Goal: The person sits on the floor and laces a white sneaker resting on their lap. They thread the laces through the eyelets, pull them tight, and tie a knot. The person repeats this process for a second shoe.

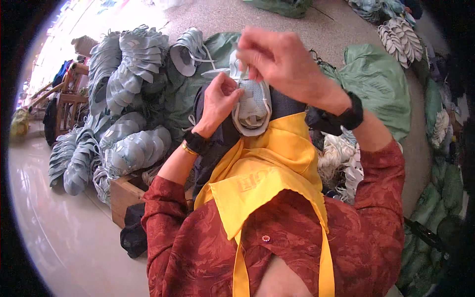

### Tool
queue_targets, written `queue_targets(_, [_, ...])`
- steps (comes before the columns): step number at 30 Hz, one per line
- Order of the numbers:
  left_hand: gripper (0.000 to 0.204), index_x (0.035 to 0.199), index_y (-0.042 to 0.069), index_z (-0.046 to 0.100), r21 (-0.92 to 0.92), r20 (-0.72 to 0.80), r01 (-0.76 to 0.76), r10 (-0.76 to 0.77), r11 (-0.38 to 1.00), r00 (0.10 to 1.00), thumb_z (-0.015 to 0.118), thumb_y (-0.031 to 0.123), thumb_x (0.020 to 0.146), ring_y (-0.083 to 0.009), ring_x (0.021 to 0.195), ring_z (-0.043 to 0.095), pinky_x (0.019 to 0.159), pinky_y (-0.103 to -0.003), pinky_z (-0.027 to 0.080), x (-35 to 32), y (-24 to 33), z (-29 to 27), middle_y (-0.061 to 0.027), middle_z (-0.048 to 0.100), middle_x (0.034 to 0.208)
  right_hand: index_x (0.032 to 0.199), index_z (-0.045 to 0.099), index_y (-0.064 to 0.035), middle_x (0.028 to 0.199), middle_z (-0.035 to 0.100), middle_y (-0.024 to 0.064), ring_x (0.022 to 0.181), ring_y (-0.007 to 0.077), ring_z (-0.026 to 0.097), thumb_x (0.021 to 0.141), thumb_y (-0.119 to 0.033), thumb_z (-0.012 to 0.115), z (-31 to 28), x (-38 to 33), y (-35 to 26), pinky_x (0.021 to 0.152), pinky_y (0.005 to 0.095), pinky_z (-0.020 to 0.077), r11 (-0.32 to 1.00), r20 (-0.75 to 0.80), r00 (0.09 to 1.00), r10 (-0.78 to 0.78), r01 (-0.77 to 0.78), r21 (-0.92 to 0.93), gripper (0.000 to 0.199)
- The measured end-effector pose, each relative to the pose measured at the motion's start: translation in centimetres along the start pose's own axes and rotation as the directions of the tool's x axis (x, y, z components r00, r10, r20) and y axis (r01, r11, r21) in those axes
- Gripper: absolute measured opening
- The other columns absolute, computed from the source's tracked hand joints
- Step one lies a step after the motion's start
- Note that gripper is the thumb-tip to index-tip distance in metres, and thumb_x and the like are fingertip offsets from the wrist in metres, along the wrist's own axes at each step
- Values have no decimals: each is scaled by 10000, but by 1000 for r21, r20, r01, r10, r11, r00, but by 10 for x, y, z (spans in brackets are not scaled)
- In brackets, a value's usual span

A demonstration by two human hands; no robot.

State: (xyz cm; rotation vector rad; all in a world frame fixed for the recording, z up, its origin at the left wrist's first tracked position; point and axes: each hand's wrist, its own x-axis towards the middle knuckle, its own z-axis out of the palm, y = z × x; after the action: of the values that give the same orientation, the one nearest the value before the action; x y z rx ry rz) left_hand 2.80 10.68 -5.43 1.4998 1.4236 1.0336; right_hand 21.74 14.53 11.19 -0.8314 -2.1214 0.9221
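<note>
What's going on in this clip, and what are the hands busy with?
A person in a red patterned top and yellow apron holds a grey shoe upper over their lap. The left hand grips its side, while the right hand pinches something thin above it, too small to make out. Stacks of similar grey uppers lie piled to the left beside a wooden crate.

Both forearms are rising from the near edge; left hand (219, 101) is curling closed, right hand (282, 62) is pinching farther up.
</note>
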Motion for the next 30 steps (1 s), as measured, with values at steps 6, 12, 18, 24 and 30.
queue_targets(6, [210, 864, 20, 619, -39, -54, -47, 45, 998, 998, 797, 94, 779, -135, 710, 586, 691, -286, 517, -2, 2, 1, -47, 593, 798, 927, 587, -18, 776, 678, 90, 641, 155, 671, 1007, -56, 581, -46, 46, -61, 545, 289, 569, 962, 36, 983, -183, 171, 212, 89])
queue_targets(12, [199, 842, 13, 624, -88, -14, -75, 74, 993, 997, 799, 76, 769, -142, 708, 599, 670, -290, 518, 6, -1, 14, -63, 599, 820, 948, 594, -17, 805, 686, 80, 662, 150, 674, 1007, -73, 588, -111, 46, -97, 558, 285, 567, 969, -107, 983, -149, 166, 181, 82])
queue_targets(18, [176, 829, 13, 627, 3, -99, -97, 97, 995, 990, 788, 64, 781, -146, 690, 609, 667, -295, 527, -9, 0, -6, -63, 608, 806, 968, 601, -16, 835, 693, 70, 683, 144, 678, 1007, -90, 596, -162, 33, -83, 572, 281, 565, 956, -287, 955, -72, 148, 254, 84])
queue_targets(24, [123, 877, 16, 644, -106, -10, -140, 139, 985, 990, 749, 62, 833, -132, 780, 667, 671, -283, 529, 3, 24, 8, -78, 712, 913, 988, 608, -14, 865, 700, 61, 705, 139, 681, 1006, -107, 603, -213, -4, -78, 586, 278, 563, 973, -476, 879, 41, 72, 218, 94])
queue_targets(30, [119, 1024, 31, 566, -121, 60, -193, 202, 974, 978, 653, 22, 942, -85, 949, 669, 784, -248, 538, 7, 44, -3, -54, 734, 1106, 1009, 615, -13, 894, 708, 51, 726, 133, 685, 1006, -124, 611, -238, -22, -56, 600, 274, 560, 962, -553, 827, 98, 65, 267, 111])
